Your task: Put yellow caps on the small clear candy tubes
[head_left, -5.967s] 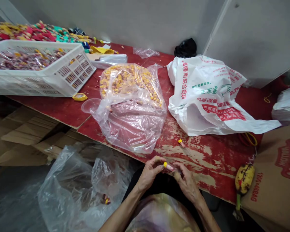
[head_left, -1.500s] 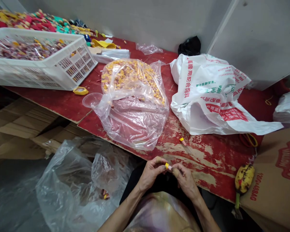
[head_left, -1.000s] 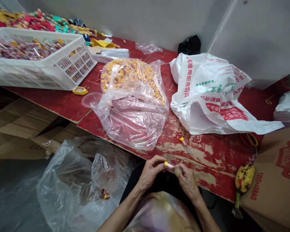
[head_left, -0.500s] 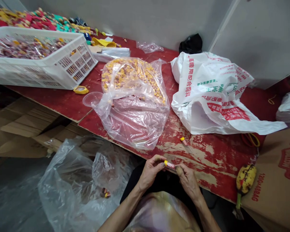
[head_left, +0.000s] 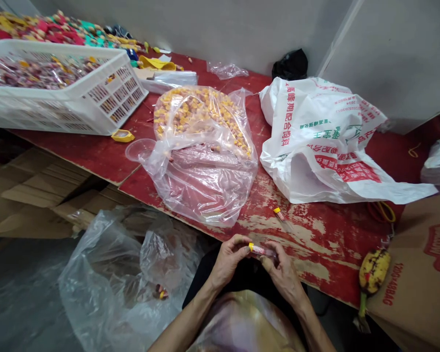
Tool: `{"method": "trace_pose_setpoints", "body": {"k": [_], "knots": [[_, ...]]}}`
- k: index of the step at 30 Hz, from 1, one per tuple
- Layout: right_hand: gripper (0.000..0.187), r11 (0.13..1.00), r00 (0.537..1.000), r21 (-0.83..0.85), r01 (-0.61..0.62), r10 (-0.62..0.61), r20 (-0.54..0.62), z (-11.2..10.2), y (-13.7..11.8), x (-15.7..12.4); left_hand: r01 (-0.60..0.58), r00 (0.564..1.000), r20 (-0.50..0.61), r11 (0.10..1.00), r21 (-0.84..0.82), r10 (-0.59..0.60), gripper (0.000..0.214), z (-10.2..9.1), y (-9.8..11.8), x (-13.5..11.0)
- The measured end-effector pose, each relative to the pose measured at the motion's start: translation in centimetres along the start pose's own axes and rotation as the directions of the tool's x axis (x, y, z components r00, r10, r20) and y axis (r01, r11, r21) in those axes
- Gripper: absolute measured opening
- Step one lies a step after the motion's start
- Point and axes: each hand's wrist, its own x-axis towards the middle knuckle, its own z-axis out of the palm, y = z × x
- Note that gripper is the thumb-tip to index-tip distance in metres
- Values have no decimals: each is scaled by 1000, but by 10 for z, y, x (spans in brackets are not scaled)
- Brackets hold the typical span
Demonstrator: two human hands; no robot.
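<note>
While the left hand pinches the yellow cap of a small tube, the right hand has just loosened around the other end, its finger and thumb parting so that more of the clear length past the label shows. For the work in hand, this seems to leave the left hand as the main support, with the right placed about the clear end; I cannot tell whether the right fingers grip it or merely touch it. The left fingers are closed narrowly on the cap. The tube lies nearly level between the hands, just off the near edge of the table, cap toward nine o'clock and clear end toward three. Half a second earlier the right fingers sat bunched beside the label and hid that end; the left hand's pinch looks the same. Around them the layout matches the earlier view: taking the hands as the clock's centre and the wall as twelve, a second tube rests at one o'clock, the clear bag of yellow-capped pieces at eleven, the white sack at one beyond the second tube, the white basket at ten, and the banana at three.
</note>
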Motion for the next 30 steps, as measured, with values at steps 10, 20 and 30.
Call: {"method": "trace_pose_setpoints", "body": {"k": [10,20,30], "knots": [[38,1000,1000,5,5,-5,3,-2,-1,2,-1,1000,-1,1000,-1,1,20,0,-3,1],[42,1000,999,3,22,-22,-23,-4,4,2,10,1000,-1,999,-37,-10,19,2,-5,1],[46,999,1000,-49,16,-17,-16,-6,2,2,-14,1000,2,999,-43,15,18,2,-5,2]]}}
